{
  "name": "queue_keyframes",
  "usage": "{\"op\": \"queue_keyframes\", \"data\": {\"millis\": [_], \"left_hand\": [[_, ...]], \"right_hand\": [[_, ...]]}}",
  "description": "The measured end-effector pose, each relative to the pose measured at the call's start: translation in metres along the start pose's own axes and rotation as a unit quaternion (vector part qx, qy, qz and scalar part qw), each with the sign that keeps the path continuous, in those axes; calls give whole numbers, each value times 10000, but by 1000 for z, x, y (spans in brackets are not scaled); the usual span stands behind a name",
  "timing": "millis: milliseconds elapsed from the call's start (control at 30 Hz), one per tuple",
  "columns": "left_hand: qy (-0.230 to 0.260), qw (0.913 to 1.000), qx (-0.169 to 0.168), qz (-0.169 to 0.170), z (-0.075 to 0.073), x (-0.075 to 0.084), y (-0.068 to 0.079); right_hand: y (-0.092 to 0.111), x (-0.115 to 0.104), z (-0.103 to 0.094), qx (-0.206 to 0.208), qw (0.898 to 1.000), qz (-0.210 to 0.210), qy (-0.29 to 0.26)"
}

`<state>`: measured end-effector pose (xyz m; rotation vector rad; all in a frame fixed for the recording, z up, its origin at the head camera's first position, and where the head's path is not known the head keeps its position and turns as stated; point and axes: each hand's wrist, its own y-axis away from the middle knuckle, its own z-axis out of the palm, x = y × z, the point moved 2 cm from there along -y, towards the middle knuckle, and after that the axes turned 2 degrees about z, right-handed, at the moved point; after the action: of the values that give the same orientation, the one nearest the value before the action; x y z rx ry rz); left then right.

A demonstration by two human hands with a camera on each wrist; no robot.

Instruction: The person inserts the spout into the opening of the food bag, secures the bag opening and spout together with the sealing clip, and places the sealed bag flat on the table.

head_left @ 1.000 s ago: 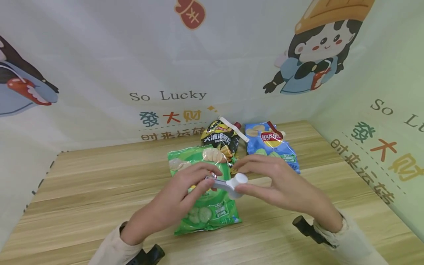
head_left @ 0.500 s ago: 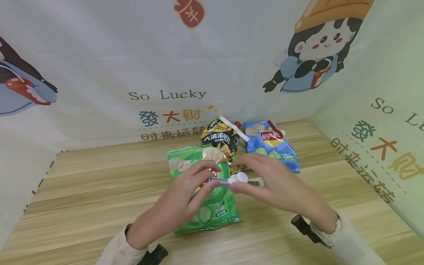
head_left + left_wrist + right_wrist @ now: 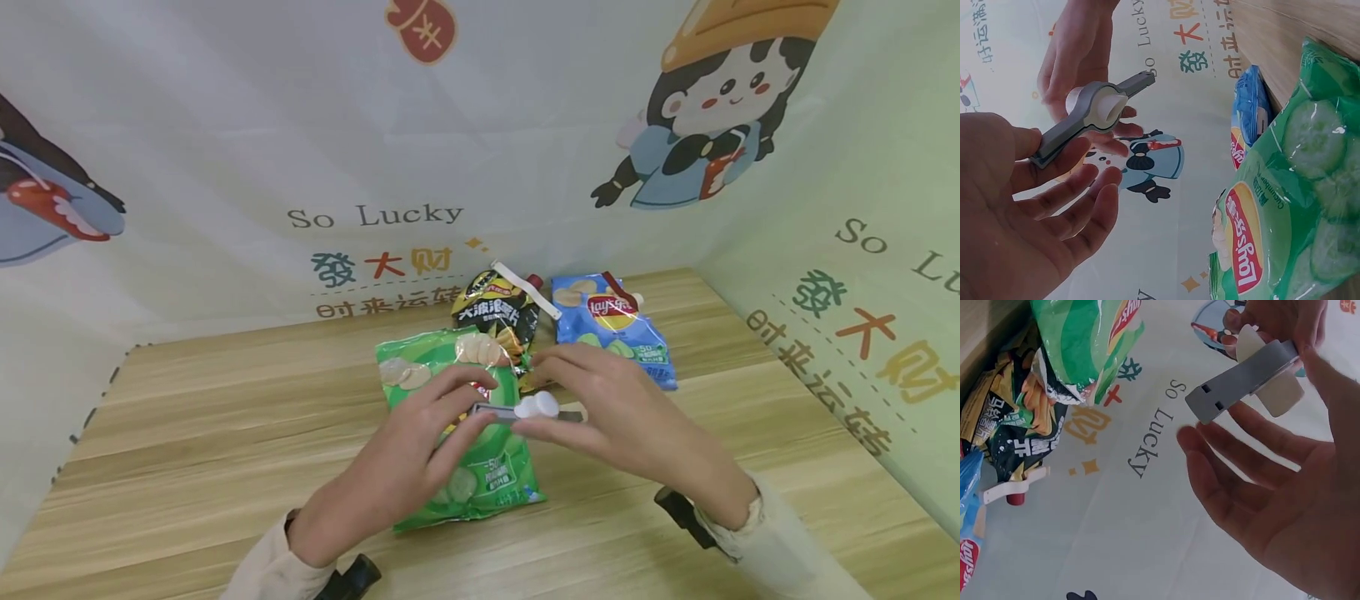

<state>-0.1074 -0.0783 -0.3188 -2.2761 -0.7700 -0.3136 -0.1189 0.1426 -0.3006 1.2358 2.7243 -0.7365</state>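
Note:
A grey bag clip (image 3: 495, 412) with a white spout and cap (image 3: 546, 405) is held in the air above a green Lay's chip bag (image 3: 487, 467). My left hand (image 3: 401, 446) pinches one end of the clip (image 3: 1063, 137) between thumb and index finger, its other fingers loosely spread. My right hand (image 3: 633, 408) is at the other side, its thumb against the clip just below the cap. In the right wrist view the fingers of my right hand (image 3: 1272, 500) are spread apart from the clip (image 3: 1241, 381). The green bag lies flat, partly covered by my left hand.
Behind the green bag lies a black chip bag (image 3: 491, 312) with a white clip (image 3: 528, 292) and red cap across its top. To its right is a blue Lay's bag (image 3: 592, 329) with a dark red clip (image 3: 618, 290). A printed curtain (image 3: 225, 167) borders the wooden table (image 3: 247, 400).
The clip has gone from a spread, angled shape to a straight bar, its right end now showing past my right thumb. My right hand has shifted slightly left.

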Motion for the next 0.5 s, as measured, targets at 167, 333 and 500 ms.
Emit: {"op": "queue_keyframes", "data": {"millis": [167,333,500], "left_hand": [[131,9999,35,-77,0,-1,0],[849,9960,-218,-145,-2,-1,-1],[1535,9860,-424,-504,-4,-1,0]], "right_hand": [[1,0,1,-434,9989,-159,-120],[4,0,-1,-503,9968,-391,-475],[4,0,-4,-683,9942,-510,-652]]}}
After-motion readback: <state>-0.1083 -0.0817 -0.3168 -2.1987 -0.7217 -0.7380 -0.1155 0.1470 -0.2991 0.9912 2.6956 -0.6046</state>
